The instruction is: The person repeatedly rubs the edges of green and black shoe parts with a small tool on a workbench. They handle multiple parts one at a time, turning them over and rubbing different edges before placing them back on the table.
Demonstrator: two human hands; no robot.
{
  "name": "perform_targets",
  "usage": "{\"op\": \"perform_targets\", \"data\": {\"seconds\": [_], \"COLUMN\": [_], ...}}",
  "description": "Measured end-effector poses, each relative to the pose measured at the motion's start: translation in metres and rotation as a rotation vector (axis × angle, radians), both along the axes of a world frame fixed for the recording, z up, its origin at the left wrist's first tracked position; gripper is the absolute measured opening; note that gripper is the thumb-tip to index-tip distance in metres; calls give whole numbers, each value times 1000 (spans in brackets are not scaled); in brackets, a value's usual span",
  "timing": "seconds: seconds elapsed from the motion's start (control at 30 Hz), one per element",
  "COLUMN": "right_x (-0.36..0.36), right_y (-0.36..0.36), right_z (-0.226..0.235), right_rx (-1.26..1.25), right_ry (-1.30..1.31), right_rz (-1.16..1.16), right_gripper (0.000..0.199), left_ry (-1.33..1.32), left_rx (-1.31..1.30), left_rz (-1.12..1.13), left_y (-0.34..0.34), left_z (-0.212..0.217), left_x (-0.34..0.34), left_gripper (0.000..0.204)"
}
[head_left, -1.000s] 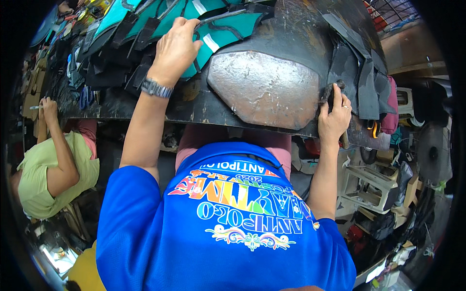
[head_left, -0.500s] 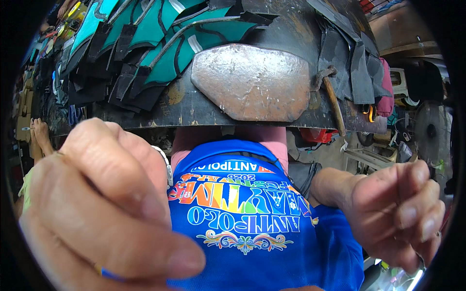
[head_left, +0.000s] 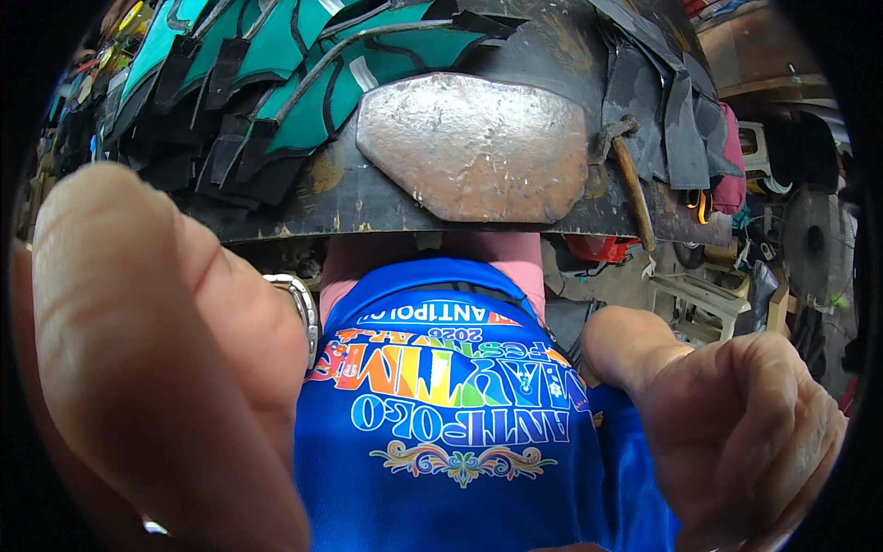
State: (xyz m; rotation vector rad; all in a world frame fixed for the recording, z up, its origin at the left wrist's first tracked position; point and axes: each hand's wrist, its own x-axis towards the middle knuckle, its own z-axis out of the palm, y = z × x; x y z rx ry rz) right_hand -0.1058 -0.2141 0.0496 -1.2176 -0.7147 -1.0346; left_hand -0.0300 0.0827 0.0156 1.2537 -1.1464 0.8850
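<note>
Close to the camera, my left hand [head_left: 147,340] is raised and fills much of the left side. Its large thumb or foremost finger hides the others, so its grip does not show. A metal-banded watch [head_left: 306,313] is on that wrist. At the right rim my right hand [head_left: 727,423] is also raised, its fingers bent and their tips turned out of sight. No object shows in either hand. Beyond them on the dark worktable [head_left: 303,212] lies a worn, flat metal slab [head_left: 478,147]. Right of it rests a hammer [head_left: 633,189] with a wooden handle.
Teal and black cut pieces [head_left: 303,87] are heaped on the table's left. Dark grey sheets [head_left: 658,110] lie at the right, with orange-handled scissors [head_left: 704,207] at the edge. A pale stool [head_left: 704,299] and a fan [head_left: 814,239] stand at the right.
My left hand has moved up and nearer the camera, its fingers now mostly hidden. My right hand has turned, its fingertips no longer showing. The bystander's hand at the far left is now covered.
</note>
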Motion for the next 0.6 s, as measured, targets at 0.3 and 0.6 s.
{"op": "perform_targets", "data": {"seconds": [0.3, 0.6], "right_x": [6, 18], "right_y": [4, 20], "right_z": [-4, -11], "right_rx": [-8, -37], "right_ry": [37, 142], "right_rz": [-30, -30], "right_gripper": [21, 28], "left_ry": [4, 22], "left_rx": [-15, -50], "left_rz": [12, 31], "left_y": [3, 12], "left_z": [-2, -1], "left_x": [0, 0], "left_gripper": [22, 23]}}
